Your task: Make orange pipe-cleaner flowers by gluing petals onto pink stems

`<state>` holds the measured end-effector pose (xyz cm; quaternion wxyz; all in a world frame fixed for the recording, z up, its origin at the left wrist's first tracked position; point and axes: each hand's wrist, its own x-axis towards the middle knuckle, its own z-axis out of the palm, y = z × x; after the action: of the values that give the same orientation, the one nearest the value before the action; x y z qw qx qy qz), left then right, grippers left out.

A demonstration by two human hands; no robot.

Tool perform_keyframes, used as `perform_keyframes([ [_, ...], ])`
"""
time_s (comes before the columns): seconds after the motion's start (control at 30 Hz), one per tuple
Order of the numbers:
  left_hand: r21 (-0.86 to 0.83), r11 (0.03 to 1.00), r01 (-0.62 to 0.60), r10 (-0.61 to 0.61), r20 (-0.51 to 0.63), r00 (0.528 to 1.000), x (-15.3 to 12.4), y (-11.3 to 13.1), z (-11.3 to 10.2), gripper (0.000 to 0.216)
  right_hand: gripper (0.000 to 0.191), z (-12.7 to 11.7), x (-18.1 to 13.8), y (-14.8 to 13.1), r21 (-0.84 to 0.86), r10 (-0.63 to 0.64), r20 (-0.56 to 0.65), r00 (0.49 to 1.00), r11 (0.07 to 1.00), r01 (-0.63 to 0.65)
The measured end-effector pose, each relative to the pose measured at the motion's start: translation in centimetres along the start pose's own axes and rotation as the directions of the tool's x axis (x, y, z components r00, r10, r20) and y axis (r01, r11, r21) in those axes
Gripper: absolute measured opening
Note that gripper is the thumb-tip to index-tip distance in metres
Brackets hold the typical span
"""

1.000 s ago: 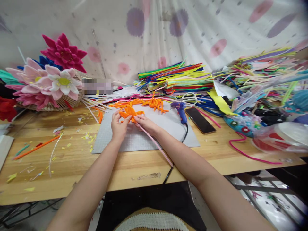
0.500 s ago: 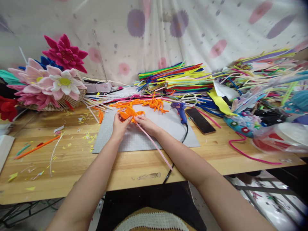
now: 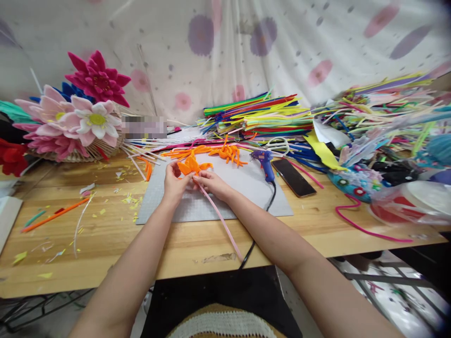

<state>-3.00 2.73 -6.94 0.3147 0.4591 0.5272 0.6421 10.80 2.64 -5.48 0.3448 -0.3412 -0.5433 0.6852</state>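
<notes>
Both hands meet over the grey cutting mat [image 3: 225, 199] near the middle of the wooden table [image 3: 105, 239]; left hand [image 3: 174, 184] has fingers closed, pinching the base of the orange pipe-cleaner flower [image 3: 192, 166], petals fanned upward just above the fingertips; right hand [image 3: 212, 182] has fingers closed on the top end of a pink pipe cleaner [image 3: 221, 218] right where it meets the orange flower, thumbs of both hands nearly touching; the pink pipe cleaner runs diagonally down from the grip, across the mat edge and out over the front of the table, free end hanging past the edge; loose orange petal pieces [image 3: 221, 151] lie on the far side of the mat, just behind the flower; blue glue gun [image 3: 265, 162] rests on the mat's right corner, black cord trailing toward the person; dark phone [image 3: 294, 177] lies flat just right of the glue gun; white-handled scissors [image 3: 278, 142] sit behind the gun; big stack of mixed-colour pipe cleaners [image 3: 257, 112] along the back; finished pink and white flowers [image 3: 82, 121] in a basket at far left; another loose pink strand [image 3: 359, 224] curls on the table at right, well apart from the hands
</notes>
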Motion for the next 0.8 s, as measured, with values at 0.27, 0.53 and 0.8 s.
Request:
perform_keyframes([
  [0.27, 0.202, 0.977, -0.066, 0.087, -0.096, 0.992, -1.0, 1.0, 0.3, 0.061, 0.019, -0.3, 1.0, 0.8, 0.163, 0.058, 0.001, 0.998, 0.985, -0.057],
  [0.53, 0.018, 0.988, 0.155, -0.151, -0.135, 0.979, -2.1, 2.2, 0.6, 0.029, 0.02, -1.2, 0.5, -0.7, 0.399, 0.127, -0.008, 0.992, 0.91, -0.113],
  [0.8, -0.219, 0.874, 0.434, -0.315, 0.426, 0.848, -3.4, 2.6, 2.4, 0.038, 0.023, -0.6, 0.4, -0.5, 0.453, 0.157, 0.036, 0.987, 0.878, -0.156],
])
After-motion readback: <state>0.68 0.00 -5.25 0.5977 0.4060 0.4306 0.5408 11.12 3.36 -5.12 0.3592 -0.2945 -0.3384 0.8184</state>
